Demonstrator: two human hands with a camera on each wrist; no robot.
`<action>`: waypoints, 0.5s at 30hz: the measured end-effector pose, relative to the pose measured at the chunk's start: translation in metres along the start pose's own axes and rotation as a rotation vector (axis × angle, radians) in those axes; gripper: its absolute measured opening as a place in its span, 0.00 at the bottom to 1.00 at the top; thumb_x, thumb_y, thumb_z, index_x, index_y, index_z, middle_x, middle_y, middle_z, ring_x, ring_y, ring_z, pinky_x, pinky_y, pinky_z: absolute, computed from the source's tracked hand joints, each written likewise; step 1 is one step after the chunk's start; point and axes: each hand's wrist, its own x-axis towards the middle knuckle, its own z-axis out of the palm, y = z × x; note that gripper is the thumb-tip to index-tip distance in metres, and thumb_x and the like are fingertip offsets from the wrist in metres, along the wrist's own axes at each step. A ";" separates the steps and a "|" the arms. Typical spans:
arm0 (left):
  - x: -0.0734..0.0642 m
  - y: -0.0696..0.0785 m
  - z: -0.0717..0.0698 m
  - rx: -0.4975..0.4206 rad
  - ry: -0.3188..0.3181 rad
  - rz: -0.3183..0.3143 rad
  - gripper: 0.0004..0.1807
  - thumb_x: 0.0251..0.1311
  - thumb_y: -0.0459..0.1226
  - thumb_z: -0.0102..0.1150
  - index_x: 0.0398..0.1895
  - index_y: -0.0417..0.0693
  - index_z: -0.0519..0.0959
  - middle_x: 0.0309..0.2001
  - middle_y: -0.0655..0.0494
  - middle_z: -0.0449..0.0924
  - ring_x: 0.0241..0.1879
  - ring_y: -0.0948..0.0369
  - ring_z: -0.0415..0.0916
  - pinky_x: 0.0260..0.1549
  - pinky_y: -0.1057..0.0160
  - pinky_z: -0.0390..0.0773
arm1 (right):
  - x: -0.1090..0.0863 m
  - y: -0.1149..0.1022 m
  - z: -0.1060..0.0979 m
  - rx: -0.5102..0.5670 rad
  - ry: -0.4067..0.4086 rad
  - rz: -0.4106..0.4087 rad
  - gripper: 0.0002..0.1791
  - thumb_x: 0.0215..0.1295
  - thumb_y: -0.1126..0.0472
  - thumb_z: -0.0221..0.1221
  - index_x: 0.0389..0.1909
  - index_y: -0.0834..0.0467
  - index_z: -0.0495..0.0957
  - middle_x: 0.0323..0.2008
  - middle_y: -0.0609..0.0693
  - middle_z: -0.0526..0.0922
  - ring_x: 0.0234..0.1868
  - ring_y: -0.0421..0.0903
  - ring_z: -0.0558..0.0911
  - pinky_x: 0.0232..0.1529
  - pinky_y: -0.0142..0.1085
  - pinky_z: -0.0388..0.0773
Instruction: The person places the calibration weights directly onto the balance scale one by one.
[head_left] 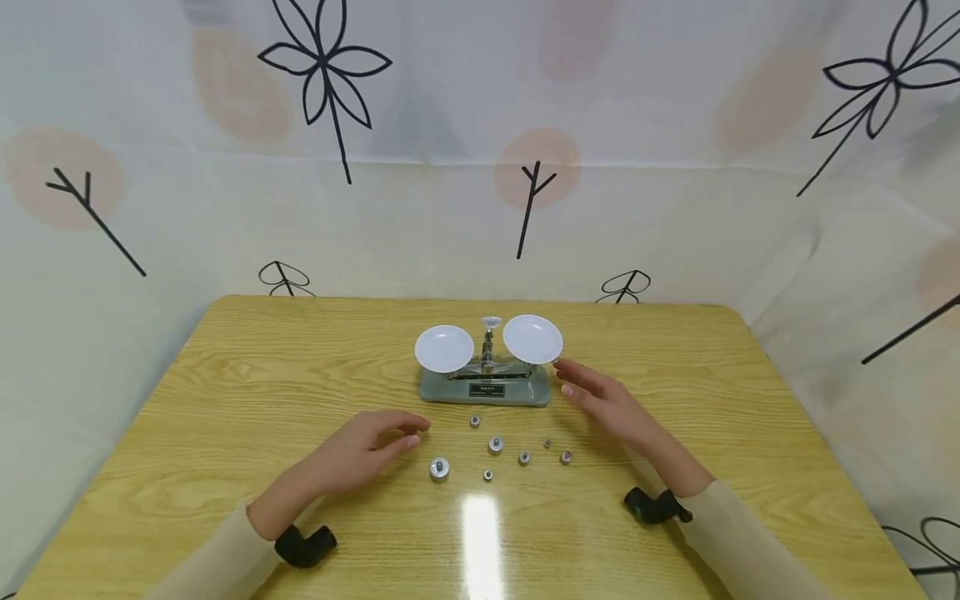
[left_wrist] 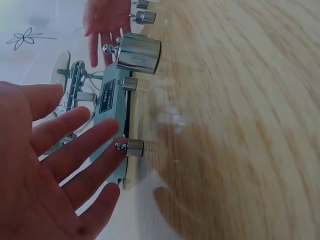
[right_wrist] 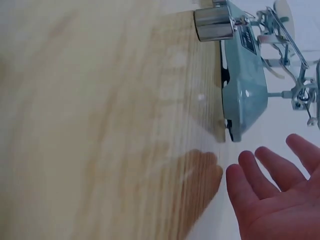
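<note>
A balance scale with a grey-green base (head_left: 486, 390) stands toward the back of the table. It carries a left white pan (head_left: 444, 348) and a right white pan (head_left: 533, 339), the right one a little higher. Several metal weights lie in front of it, among them a large weight (head_left: 439, 469) and a medium weight (head_left: 496, 445). My left hand (head_left: 360, 448) hovers left of the weights with loosely extended fingers, holding nothing. Beside the scale's right end is my right hand (head_left: 606, 404), its fingers extended and nothing in them; in the right wrist view a gap separates it from the base.
The wooden table (head_left: 300, 358) bears the scale and weights, with a glare patch near its front. A patterned cloth (head_left: 427, 225) hangs behind it. Black straps with protruding pieces (head_left: 303, 547) sit at both wrists.
</note>
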 end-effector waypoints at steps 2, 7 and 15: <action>0.000 -0.003 0.000 -0.040 -0.017 -0.010 0.20 0.74 0.49 0.51 0.59 0.50 0.80 0.55 0.64 0.81 0.60 0.60 0.74 0.60 0.51 0.72 | 0.004 0.001 0.000 0.039 -0.005 0.027 0.31 0.77 0.55 0.53 0.75 0.60 0.60 0.71 0.60 0.66 0.72 0.59 0.64 0.68 0.57 0.60; 0.001 -0.005 -0.002 -0.109 -0.049 -0.010 0.17 0.73 0.45 0.54 0.59 0.48 0.80 0.55 0.62 0.81 0.59 0.60 0.75 0.60 0.52 0.72 | 0.015 0.003 -0.001 0.120 -0.040 0.030 0.31 0.76 0.57 0.54 0.76 0.60 0.59 0.71 0.59 0.66 0.71 0.59 0.64 0.69 0.56 0.57; 0.000 -0.028 -0.007 -0.328 -0.155 -0.029 0.17 0.69 0.36 0.60 0.59 0.50 0.79 0.57 0.59 0.80 0.58 0.57 0.75 0.61 0.60 0.71 | 0.029 0.011 -0.002 0.176 -0.061 0.023 0.33 0.71 0.65 0.58 0.74 0.64 0.61 0.68 0.62 0.69 0.70 0.60 0.66 0.69 0.54 0.58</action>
